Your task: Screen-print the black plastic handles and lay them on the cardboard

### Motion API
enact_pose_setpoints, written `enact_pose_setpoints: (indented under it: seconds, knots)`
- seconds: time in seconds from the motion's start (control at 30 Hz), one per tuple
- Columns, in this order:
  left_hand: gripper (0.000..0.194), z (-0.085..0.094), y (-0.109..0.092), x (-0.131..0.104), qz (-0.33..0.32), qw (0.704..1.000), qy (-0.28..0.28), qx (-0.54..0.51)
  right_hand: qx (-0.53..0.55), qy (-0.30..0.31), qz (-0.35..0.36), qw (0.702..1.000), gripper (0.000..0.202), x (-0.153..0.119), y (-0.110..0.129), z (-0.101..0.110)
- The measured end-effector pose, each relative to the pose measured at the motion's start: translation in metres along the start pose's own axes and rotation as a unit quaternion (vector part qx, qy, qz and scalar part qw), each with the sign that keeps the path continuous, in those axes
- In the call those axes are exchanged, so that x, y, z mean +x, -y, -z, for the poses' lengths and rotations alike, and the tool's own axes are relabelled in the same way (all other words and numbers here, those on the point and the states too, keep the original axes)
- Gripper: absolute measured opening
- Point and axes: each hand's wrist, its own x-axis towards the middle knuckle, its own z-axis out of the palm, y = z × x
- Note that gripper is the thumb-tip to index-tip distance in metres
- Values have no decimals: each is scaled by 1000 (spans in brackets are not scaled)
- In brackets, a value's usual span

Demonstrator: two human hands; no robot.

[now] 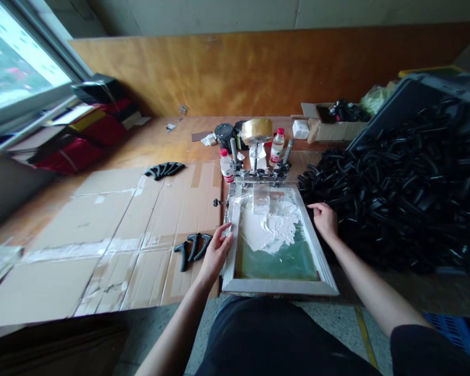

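A screen printing frame [280,286] with a pale metal border lies in front of me. Thick white ink [276,230] covers the upper part of its green mesh [274,263]. My left hand [218,249] is at the frame's left side, fingers and thumb closed on the border. Beyond the right border is my right hand [325,220], its index finger pointing left and the other fingers curled; what they hold, if anything, is hidden. Several curved black handle-like parts [194,245] lie on cardboard beside my left hand. A clamp [260,177] carries the frame's far end.
Flattened cardboard [113,224] covers the table at left, with more black parts [165,170] farther back. A large heap of black parts [395,209] spills from a grey crate at right. Behind the clamp stand a tape roll [257,130] and red-capped bottles [277,148].
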Motion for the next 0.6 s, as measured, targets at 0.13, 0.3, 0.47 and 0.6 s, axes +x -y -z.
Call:
enact_pose_setpoints:
  seconds: [0.13, 0.3, 0.47, 0.6]
  knots:
    - [66, -12, 39, 11, 21, 994, -18, 104, 60, -84, 69, 992, 33, 38, 45, 0]
    - [62, -14, 50, 23, 14, 982, -6, 188, -19, 80, 183, 980, 31, 55, 120, -25]
    - [58, -11, 54, 24, 16, 981, 4, 195, -33, 174, 302, 937, 4, 7, 122, -25]
    - [57, -11, 59, 25, 16, 982, 0, 190, -2, 198, 431, 881, 12, -16, 109, -7]
